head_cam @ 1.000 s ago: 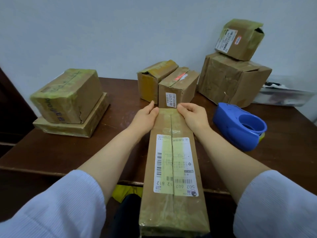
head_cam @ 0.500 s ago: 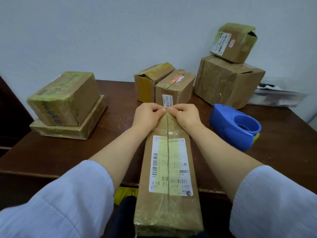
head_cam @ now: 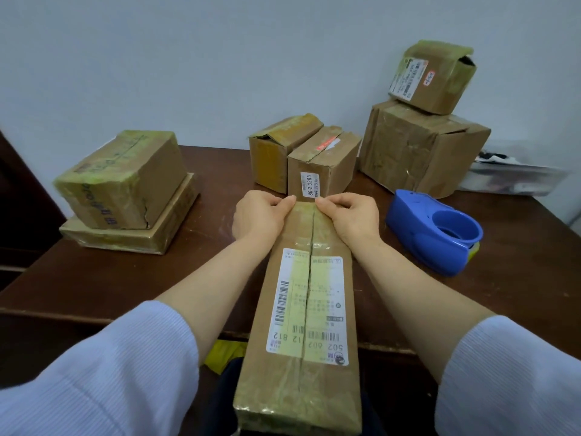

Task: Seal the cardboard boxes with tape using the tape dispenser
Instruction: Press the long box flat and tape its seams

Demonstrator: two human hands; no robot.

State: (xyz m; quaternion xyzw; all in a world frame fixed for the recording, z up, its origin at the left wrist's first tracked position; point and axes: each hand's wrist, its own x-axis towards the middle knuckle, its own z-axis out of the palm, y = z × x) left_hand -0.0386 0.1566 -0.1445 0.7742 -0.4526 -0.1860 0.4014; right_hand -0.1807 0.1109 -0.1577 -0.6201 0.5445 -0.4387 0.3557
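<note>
Head view is showing a long cardboard box (head_cam: 301, 309) lying lengthwise across the near edge of the tabletop (head_cam: 125, 278), its near end overhanging toward the person. The left hand (head_cam: 257, 215) and the right hand (head_cam: 352, 215) are each gripping the box's far end with curled fingers, one on either side of the centre seam, fingertips nearly meeting. The blue tape dispenser (head_cam: 434, 234) is sitting untouched on the tabletop just right of the right hand, and other taped boxes (head_cam: 323, 165) are standing along the far edge and at the left side.
</note>
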